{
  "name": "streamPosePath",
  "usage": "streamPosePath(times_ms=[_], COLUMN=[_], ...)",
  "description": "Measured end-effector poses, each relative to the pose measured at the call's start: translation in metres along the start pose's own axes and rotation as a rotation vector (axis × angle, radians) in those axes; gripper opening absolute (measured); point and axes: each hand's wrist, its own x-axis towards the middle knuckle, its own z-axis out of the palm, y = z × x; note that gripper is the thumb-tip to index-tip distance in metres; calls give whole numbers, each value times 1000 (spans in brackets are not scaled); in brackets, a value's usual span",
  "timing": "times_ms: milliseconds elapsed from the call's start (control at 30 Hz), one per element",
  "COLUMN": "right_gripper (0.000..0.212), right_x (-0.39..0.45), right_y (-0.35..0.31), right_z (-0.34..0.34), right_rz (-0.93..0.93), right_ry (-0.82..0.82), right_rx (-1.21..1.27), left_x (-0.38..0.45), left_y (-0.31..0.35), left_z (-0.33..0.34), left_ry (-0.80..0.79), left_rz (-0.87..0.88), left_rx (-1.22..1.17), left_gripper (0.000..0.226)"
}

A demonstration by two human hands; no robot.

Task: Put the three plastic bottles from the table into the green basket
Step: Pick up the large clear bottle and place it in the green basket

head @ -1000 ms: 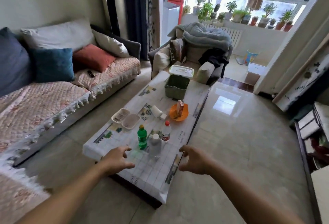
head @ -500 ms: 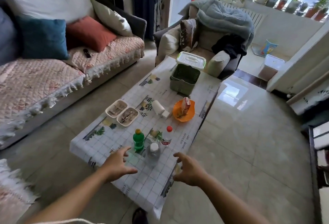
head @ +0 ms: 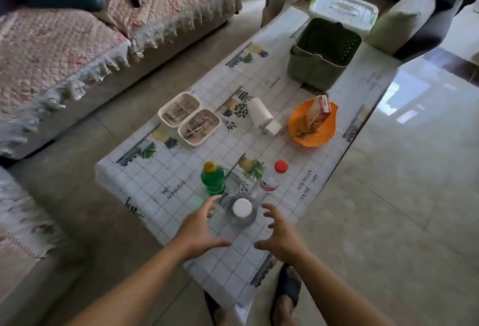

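Three plastic bottles stand near the table's front end. A clear bottle with a white cap [head: 241, 211] is nearest, a green bottle with a yellow cap [head: 212, 179] is behind it to the left, and a clear bottle with a red cap [head: 275, 176] is to the right. My left hand [head: 201, 227] and my right hand [head: 279, 232] hover open on either side of the white-capped bottle, not touching it. The green basket [head: 315, 68] stands empty at the table's far end.
Between bottles and basket lie two white trays of utensils [head: 189, 118], a white roll [head: 260, 113] and an orange bowl holding a carton [head: 312, 124]. A white lidded box [head: 342, 9] sits behind the basket. A sofa [head: 77, 32] runs along the left. My sandalled feet [head: 286, 292] stand at the table's edge.
The view has come closer and tilted down over the table. Both hands have moved in toward the white-capped bottle, from wide apart to flanking it closely.
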Motion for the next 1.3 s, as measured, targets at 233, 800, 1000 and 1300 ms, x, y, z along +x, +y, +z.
streamPosePath(times_ms=[233, 800, 1000, 1300], right_gripper=[97, 82, 80, 91], right_x=[65, -4, -83, -145], right_y=[23, -10, -43, -51], right_z=[41, -2, -70, -202], right_rz=[-172, -365, -453, -567], right_ry=[14, 234, 319, 395], right_rx=[-1, 151, 262, 308], left_x=[50, -3, -59, -77], left_y=[-16, 61, 147, 292], left_z=[39, 4, -27, -29], left_ry=[64, 84, 110, 198], left_rz=[127, 306, 458, 549], left_rx=[-142, -96, -57, -60], left_gripper=[88, 89, 88, 86])
